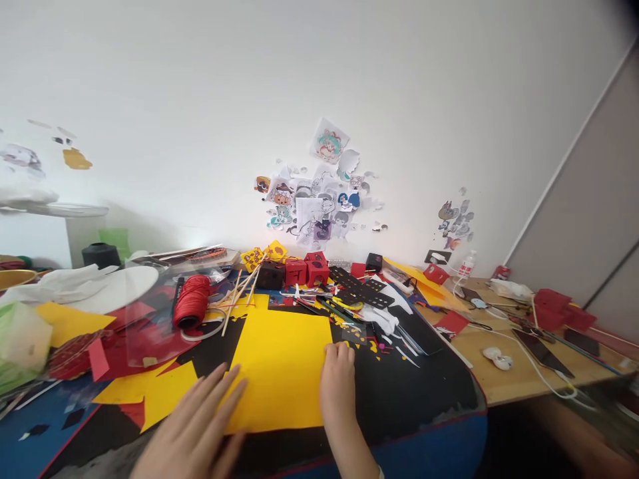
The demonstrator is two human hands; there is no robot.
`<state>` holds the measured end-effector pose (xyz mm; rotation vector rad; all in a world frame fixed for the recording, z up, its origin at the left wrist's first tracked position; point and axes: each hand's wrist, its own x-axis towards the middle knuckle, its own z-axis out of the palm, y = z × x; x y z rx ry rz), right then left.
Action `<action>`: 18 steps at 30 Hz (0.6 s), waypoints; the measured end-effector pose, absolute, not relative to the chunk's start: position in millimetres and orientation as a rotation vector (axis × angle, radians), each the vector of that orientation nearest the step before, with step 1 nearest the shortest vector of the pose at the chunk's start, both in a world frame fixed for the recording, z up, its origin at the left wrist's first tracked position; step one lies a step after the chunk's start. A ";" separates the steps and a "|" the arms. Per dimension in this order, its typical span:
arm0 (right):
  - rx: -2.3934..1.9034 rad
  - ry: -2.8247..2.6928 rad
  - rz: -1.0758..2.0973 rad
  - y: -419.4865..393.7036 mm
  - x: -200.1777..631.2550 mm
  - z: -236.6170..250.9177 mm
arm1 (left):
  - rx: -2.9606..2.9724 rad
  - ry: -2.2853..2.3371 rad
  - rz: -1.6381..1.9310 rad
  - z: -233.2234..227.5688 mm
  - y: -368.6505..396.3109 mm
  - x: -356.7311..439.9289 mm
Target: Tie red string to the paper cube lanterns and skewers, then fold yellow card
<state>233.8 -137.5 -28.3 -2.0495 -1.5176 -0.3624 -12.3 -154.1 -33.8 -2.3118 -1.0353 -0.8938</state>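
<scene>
Yellow, square and flat, a sheet of craft paper (279, 372) lies on the black mat (414, 399) at the table's middle. The left hand (197, 426) rests spread open on its near-left corner, holding nothing. The right hand (338, 386) presses its right edge, fingers curled; whether it grips anything cannot be told. A red cord spool (192, 301) sits behind, well apart.

We see a matt yellow paper sheet (282, 362) lying smooth under our hands (337, 379), on a matt black paper layer (399, 392). The spool of red cord (192, 301) looks fibrous and ribbed. Thin wooden sticks (239, 296) show a pale, dry finish. The clear plastic sheet (150, 326) is glossy. The desk (499, 379) at right is light, smooth wood.
</scene>
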 end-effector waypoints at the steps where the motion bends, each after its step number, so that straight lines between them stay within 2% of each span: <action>1: -2.052 -1.512 -0.350 -137.7 234.0 -28.3 | -2.332 -1.016 -0.824 -31.0 -151.4 2.3; 5: -1.961 -1.544 -0.267 -139.5 234.4 -27.3 | -2.356 -0.949 -0.703 -37.2 -142.1 31.4; 11: -1.703 -1.747 -0.192 -159.2 238.5 -22.6 | -2.386 -0.891 -0.637 -36.7 -126.6 18.4; 15: -1.454 -1.983 -0.248 -180.0 257.9 -35.6 | -2.297 -0.837 -0.758 -33.9 -113.7 6.2; 18: -1.250 -2.099 -0.422 -186.8 261.3 -54.7 | -2.186 -0.970 -0.987 -48.3 -117.2 4.1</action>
